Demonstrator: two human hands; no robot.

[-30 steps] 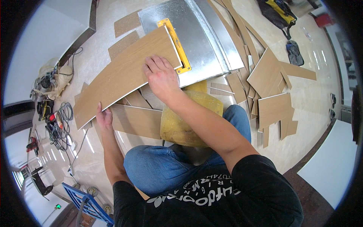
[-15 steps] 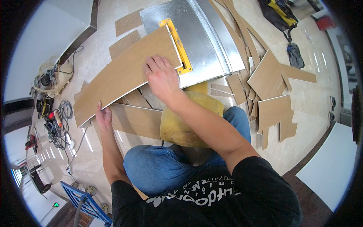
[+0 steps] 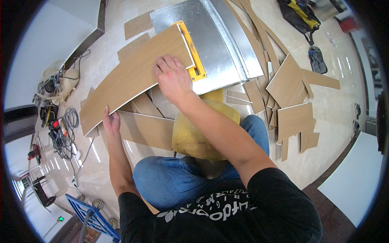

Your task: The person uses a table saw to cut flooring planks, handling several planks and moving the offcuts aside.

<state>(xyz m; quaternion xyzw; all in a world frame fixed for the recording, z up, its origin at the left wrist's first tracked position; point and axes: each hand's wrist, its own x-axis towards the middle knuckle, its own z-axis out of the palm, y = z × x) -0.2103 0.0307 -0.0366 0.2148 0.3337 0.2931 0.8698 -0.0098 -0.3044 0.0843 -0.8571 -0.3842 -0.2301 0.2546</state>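
A long tan board (image 3: 133, 69) with a white edge lies slantwise over a metal saw table (image 3: 214, 44). Its right end rests on the yellow insert plate (image 3: 192, 52) set in that table. My left hand (image 3: 110, 121) grips the near edge by the board's left end, thumb on top and fingers mostly underneath. On the board's upper face, close to its right end, my right hand (image 3: 173, 79) lies palm down with fingers laid on the surface. Whatever part of the insert is under the board is hidden.
A worn yellow machine housing (image 3: 204, 129) stands between my knees. Cut boards (image 3: 289, 81) are piled at the right, and another board (image 3: 148, 129) lies below the held one. Cables (image 3: 67, 133) tangle on the floor at left, near a blue trolley (image 3: 89, 216).
The board's right end has shifted slightly away from me along the yellow insert, and my right hand has moved with it. My left hand has hardly moved.
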